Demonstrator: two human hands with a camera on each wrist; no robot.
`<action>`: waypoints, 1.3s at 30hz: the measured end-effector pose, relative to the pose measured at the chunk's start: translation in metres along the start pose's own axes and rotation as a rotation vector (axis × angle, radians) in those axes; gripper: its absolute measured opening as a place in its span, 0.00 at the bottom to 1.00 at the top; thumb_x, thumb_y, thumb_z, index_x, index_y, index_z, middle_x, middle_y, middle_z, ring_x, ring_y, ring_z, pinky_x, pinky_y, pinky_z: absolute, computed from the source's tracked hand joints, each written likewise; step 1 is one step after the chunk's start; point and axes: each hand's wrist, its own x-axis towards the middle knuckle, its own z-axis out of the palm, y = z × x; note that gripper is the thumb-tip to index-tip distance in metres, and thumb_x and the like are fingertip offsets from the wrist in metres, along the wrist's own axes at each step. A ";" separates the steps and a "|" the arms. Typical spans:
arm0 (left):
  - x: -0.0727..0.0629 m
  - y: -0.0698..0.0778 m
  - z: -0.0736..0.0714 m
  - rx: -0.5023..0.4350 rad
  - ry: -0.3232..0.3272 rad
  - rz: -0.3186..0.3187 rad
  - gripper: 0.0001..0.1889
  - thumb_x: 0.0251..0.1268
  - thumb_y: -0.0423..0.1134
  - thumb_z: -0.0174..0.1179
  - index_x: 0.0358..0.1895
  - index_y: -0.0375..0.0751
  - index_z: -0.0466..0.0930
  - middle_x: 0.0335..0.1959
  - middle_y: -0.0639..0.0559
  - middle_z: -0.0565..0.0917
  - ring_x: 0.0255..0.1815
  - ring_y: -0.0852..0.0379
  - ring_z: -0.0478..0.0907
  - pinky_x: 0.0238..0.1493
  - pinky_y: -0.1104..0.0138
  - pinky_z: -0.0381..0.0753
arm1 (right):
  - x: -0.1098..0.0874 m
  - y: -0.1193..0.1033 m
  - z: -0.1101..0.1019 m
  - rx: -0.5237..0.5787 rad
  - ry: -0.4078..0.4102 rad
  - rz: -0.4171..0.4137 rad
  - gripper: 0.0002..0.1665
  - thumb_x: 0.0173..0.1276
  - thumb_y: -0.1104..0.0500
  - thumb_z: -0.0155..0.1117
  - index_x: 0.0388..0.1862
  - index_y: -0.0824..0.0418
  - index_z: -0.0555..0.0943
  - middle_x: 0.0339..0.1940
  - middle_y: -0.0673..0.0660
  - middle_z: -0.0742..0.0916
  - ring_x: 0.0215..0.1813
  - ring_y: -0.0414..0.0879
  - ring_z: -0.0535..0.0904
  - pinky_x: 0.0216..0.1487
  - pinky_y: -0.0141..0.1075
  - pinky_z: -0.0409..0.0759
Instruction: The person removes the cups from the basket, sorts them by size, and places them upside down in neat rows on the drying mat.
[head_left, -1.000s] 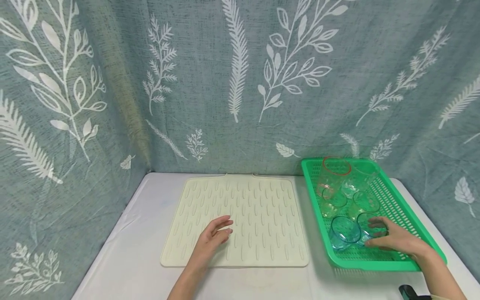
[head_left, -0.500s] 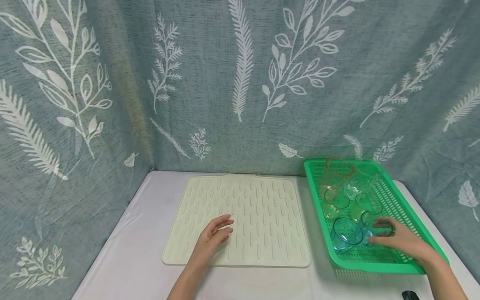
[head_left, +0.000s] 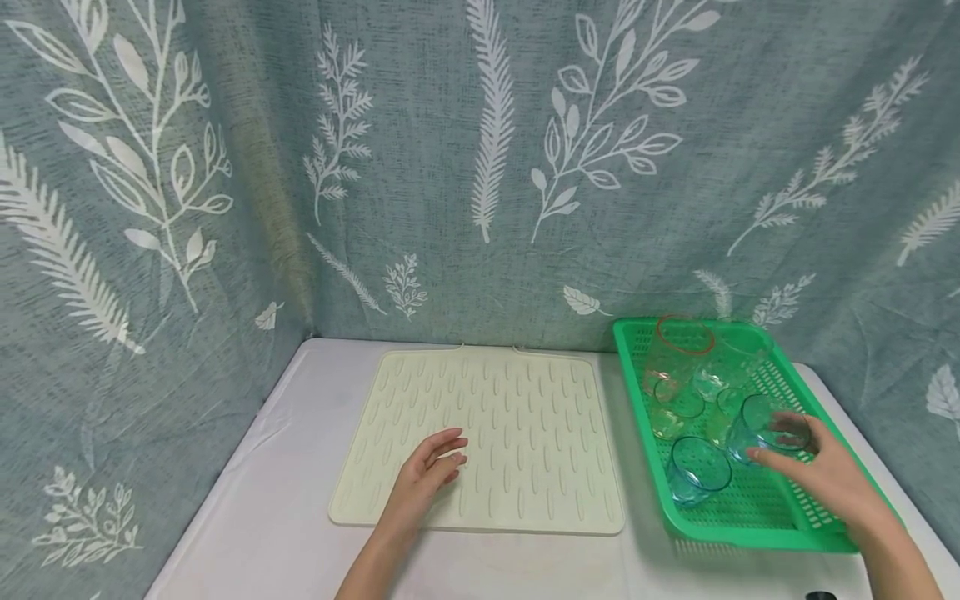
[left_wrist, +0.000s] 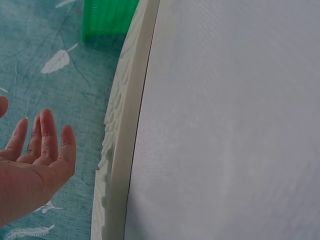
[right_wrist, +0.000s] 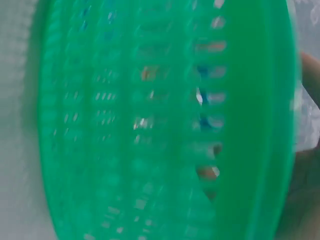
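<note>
My right hand (head_left: pixel 828 475) grips a blue-tinted drinking glass (head_left: pixel 750 437) by its side, thumb in front and fingers behind, over the green basket (head_left: pixel 757 540). The held glass tilts a little and overlaps a clear tumbler behind it. A second blue glass (head_left: pixel 696 483) stands in the basket's near left corner. In the right wrist view the basket wall (right_wrist: pixel 245 150) hides most of the hand. My left hand (head_left: pixel 427 471) hovers over the cream ridged mat (head_left: pixel 540 492), fingers loosely bent and holding nothing; the left wrist view also shows its fingers apart.
Several other glasses stand toward the back of the basket, one with a red rim (head_left: pixel 686 350). A white cloth (head_left: pixel 247 492) covers the table. Patterned blue-green curtains (head_left: pixel 420 167) enclose the back and sides. A small dark object (head_left: pixel 821 595) shows at the bottom edge.
My right hand has raised the blue glass from beside the other blue one and moved it up and to the right. The left hand has stayed nearly still.
</note>
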 end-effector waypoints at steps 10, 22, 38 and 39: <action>0.000 0.001 0.000 0.008 -0.002 0.020 0.24 0.70 0.38 0.55 0.67 0.35 0.67 0.63 0.38 0.73 0.64 0.41 0.70 0.61 0.58 0.73 | -0.002 -0.045 0.026 0.217 0.073 -0.086 0.45 0.70 0.48 0.64 0.76 0.62 0.53 0.66 0.62 0.67 0.56 0.40 0.66 0.54 0.47 0.69; 0.001 0.008 0.002 -0.036 -0.007 0.039 0.22 0.71 0.36 0.54 0.67 0.37 0.68 0.63 0.39 0.73 0.62 0.40 0.72 0.62 0.58 0.72 | 0.005 -0.107 0.082 0.643 -0.113 -0.227 0.35 0.70 0.63 0.62 0.71 0.61 0.58 0.64 0.55 0.68 0.60 0.39 0.69 0.52 0.29 0.77; -0.001 0.014 0.012 -0.063 -0.008 0.057 0.21 0.70 0.37 0.55 0.64 0.36 0.70 0.60 0.38 0.75 0.58 0.42 0.74 0.59 0.60 0.74 | 0.015 -0.142 0.169 0.588 -0.202 -0.162 0.41 0.54 0.61 0.76 0.66 0.55 0.70 0.60 0.60 0.76 0.64 0.53 0.68 0.59 0.45 0.70; -0.001 0.014 0.012 -0.059 -0.008 0.058 0.21 0.70 0.37 0.55 0.64 0.36 0.70 0.60 0.38 0.75 0.57 0.44 0.75 0.59 0.60 0.74 | 0.015 -0.142 0.174 0.585 -0.205 -0.149 0.40 0.53 0.60 0.77 0.65 0.54 0.71 0.59 0.60 0.77 0.63 0.52 0.69 0.58 0.46 0.71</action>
